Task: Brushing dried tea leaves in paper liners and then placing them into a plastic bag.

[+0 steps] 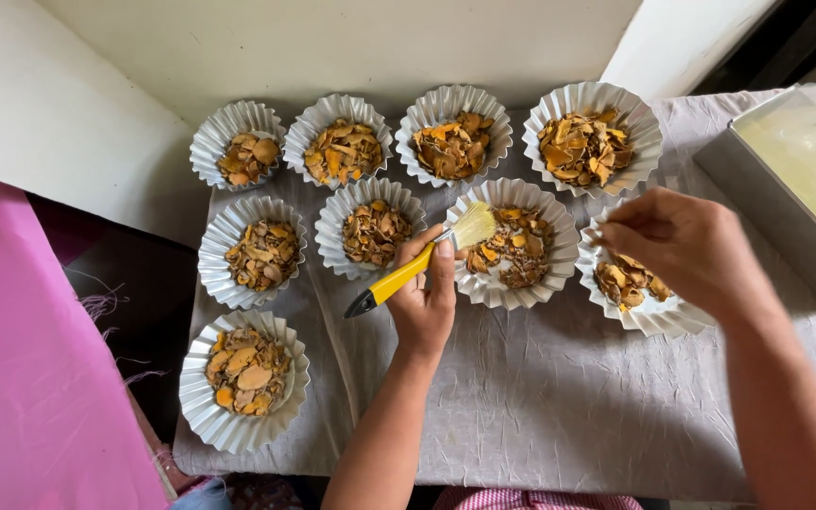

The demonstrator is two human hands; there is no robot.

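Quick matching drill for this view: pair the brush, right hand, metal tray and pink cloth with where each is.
1. brush
2. right hand
3. metal tray
4. pink cloth

A. far right edge
B. left side, beside the table
C. held in the left hand
D. over the rightmost middle-row cup

Pairs: 1-C, 2-D, 3-A, 4-B

The desk (pixel 559 416) is covered by a wrinkled pale grey cloth. Nine fluted silver foil cups (pixel 243 430) stand directly on it, four in the back row, four in the middle and one alone in front at the left, each holding dried orange-brown slices. A metal tray (pixel 757 184) sits at the right edge.
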